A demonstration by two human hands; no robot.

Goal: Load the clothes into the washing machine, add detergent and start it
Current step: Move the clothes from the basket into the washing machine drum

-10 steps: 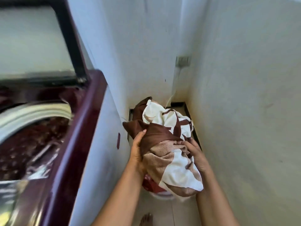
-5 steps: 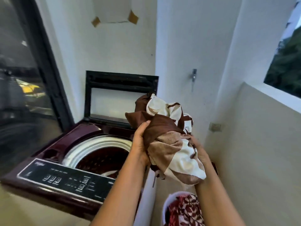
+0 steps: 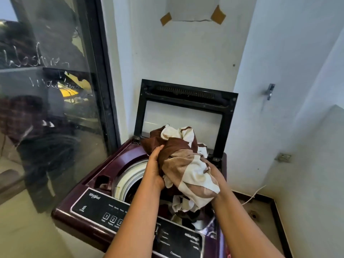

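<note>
A maroon top-loading washing machine (image 3: 119, 164) stands before me, its glass lid (image 3: 183, 116) raised upright against the wall. I hold a bundled brown, tan and cream cloth (image 3: 186, 164) right above the open drum (image 3: 130, 181). My left hand (image 3: 155, 164) grips its left side and my right hand (image 3: 214, 174) grips its right side from below. A loose end of the cloth hangs into the drum. The black control panel (image 3: 98, 207) runs along the near edge, partly hidden by my forearms.
A dark glass door (image 3: 46, 90) fills the left. White walls close in behind and to the right, with a tap (image 3: 270, 91) and a wall socket (image 3: 283, 157). A white cable (image 3: 255, 195) runs to the floor on the right of the machine.
The bundle has travelled from over the basket on the floor, leftward and up, to above the drum. The view has swung from the floor corner to the machine.
</note>
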